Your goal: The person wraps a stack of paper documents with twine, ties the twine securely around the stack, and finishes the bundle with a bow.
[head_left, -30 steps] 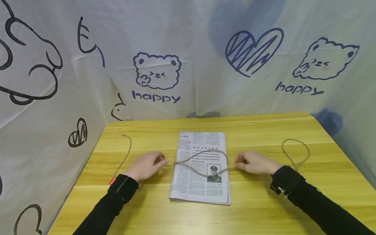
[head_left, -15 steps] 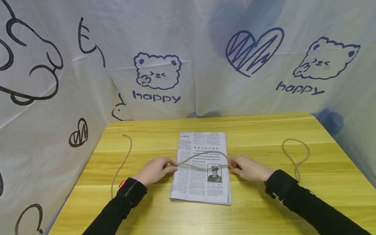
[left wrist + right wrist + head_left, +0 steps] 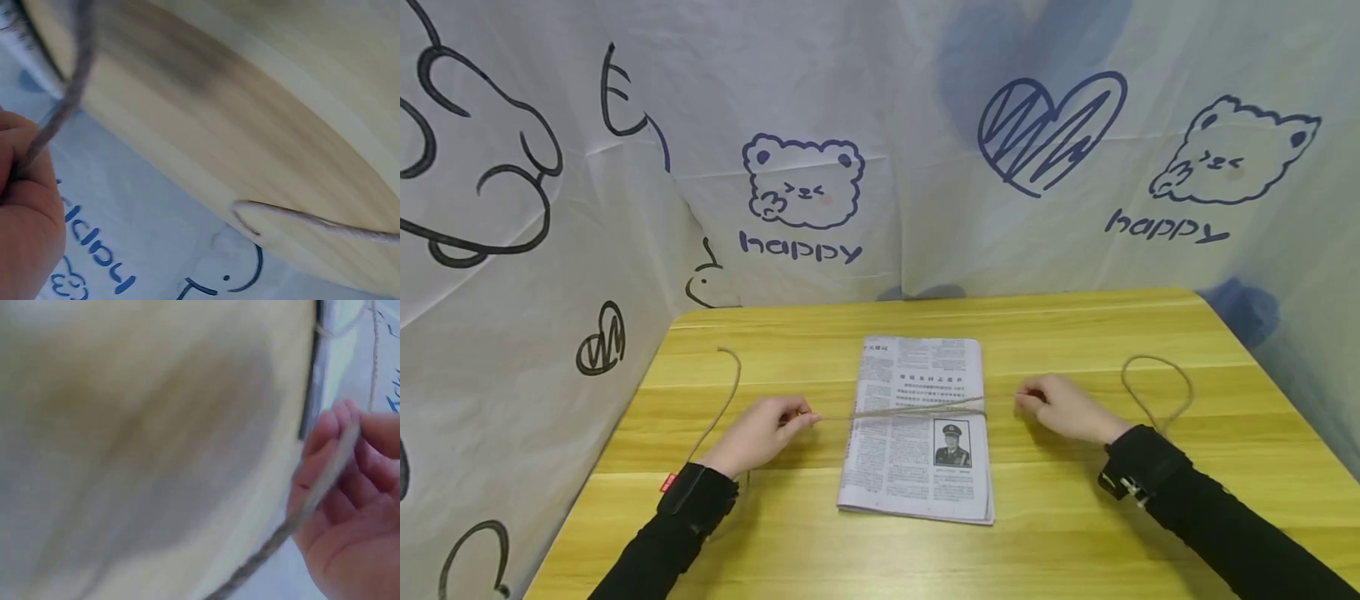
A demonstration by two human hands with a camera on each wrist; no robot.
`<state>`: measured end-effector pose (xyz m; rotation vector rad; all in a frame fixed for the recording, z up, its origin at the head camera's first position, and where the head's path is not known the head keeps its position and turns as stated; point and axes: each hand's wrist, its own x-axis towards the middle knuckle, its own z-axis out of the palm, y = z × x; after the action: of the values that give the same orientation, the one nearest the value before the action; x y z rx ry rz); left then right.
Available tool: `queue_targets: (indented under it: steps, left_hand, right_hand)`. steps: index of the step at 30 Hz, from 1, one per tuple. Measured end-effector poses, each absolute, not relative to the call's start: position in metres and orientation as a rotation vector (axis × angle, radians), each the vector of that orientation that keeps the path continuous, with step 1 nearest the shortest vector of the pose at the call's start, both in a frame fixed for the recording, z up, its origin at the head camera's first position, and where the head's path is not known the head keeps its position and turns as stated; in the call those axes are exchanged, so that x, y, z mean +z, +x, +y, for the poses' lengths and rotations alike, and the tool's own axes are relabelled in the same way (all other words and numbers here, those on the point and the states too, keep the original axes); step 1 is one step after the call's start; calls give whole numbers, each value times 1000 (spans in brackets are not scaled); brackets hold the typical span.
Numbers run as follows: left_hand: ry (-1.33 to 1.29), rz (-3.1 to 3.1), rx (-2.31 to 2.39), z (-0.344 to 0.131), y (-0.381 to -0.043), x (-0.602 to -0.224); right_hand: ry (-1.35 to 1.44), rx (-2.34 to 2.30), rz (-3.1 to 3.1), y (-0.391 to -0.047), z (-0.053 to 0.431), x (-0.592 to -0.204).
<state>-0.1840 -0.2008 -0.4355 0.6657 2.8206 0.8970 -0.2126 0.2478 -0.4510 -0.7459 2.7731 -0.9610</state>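
Left hand [image 3: 757, 433] and right hand [image 3: 1070, 410] have drawn outward from the edges of the paper [image 3: 917, 479], and the rope [image 3: 917, 411] across it, bowed in the earlier head frame, now lies nearly straight.

The left hand holds the rope in a narrow pinch at thumb and fingertips. The right hand pinches it too, thumb against fingers, above the table. Between them the paper lies flat: to the right of the left hand, to the left of the right, with a short gap at either side and neither hand clearly nearer. Its long axis runs away from the person, so the strands cross it the short way, about midway along; their line, from hand to hand, seems to be what the next move turns on.

Farther out, the loose end [image 3: 737, 379] curls on the table [image 3: 917, 562] beyond the left wrist, and a loop [image 3: 1191, 390] lies past the right hand. White cloth [image 3: 925, 92] hangs behind.

From the head, no rope can be made out clearly at the right fingertips; the right wrist view shows it in the pinch. Only the head view shows the whole crossing over the paper.
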Motion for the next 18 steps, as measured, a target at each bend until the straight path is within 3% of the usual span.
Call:
queue_targets:
  steps: [12,18]
  left_hand:
    - [779,2618,1024,-195,-161,-406]
    - [703,2513,944,-215,-184,-377]
  right_hand:
    - [-659,-1183,2910,-229,239,-416]
    - [-715,-1172,2848,-208,235,-414]
